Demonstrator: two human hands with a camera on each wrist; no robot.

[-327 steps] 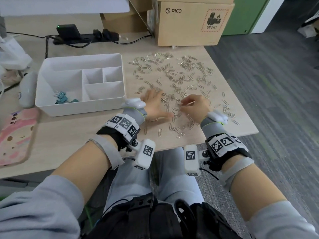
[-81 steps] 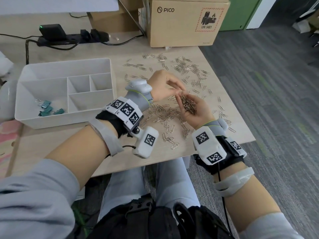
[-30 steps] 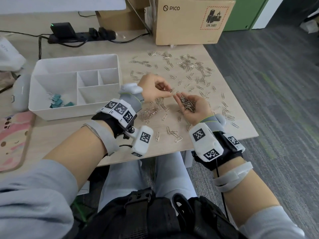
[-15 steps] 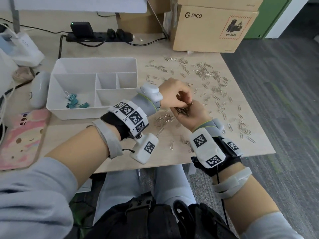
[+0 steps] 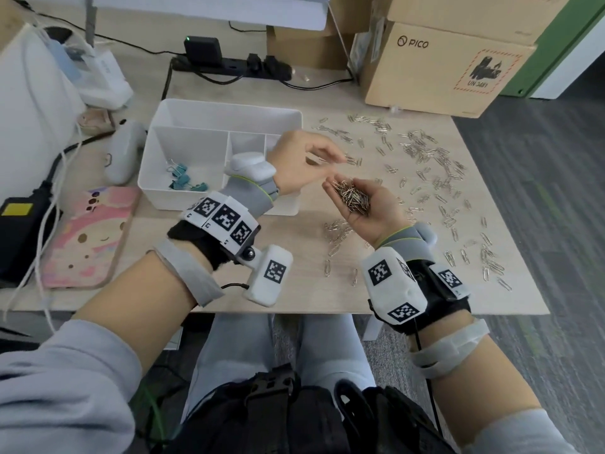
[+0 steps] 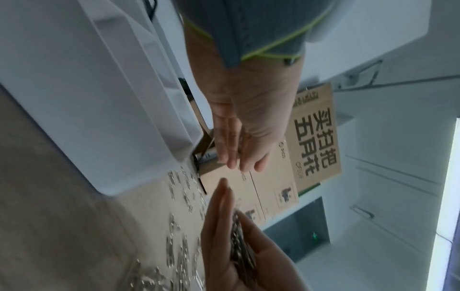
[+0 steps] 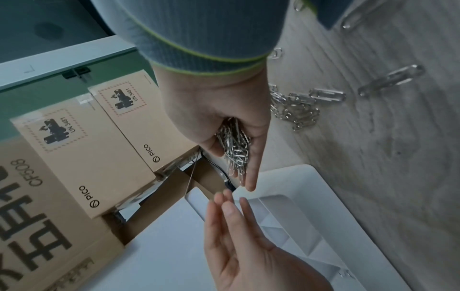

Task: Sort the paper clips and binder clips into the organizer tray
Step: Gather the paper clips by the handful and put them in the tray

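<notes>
My right hand (image 5: 353, 194) is turned palm up above the table and cups a heap of silver paper clips (image 5: 351, 202), seen close in the right wrist view (image 7: 236, 145). My left hand (image 5: 330, 158) hovers just above and left of it, fingers straight and empty, over the right end of the white organizer tray (image 5: 183, 108). Teal binder clips (image 5: 183, 183) lie in the tray's large left compartment. The left hand partly hides the small compartments. Many loose paper clips (image 5: 422, 152) are scattered over the table to the right.
A cardboard PICO box (image 5: 438, 67) stands at the back right, a power strip with cables (image 5: 229, 65) behind the tray. A pink phone case (image 5: 88, 237) and a white mouse (image 5: 122, 152) lie left of the tray. The table's front edge (image 5: 327, 312) is near my wrists.
My left hand has lifted off the heap in the right palm and opened, drawing back toward the tray. The right hand still carries the clips.
</notes>
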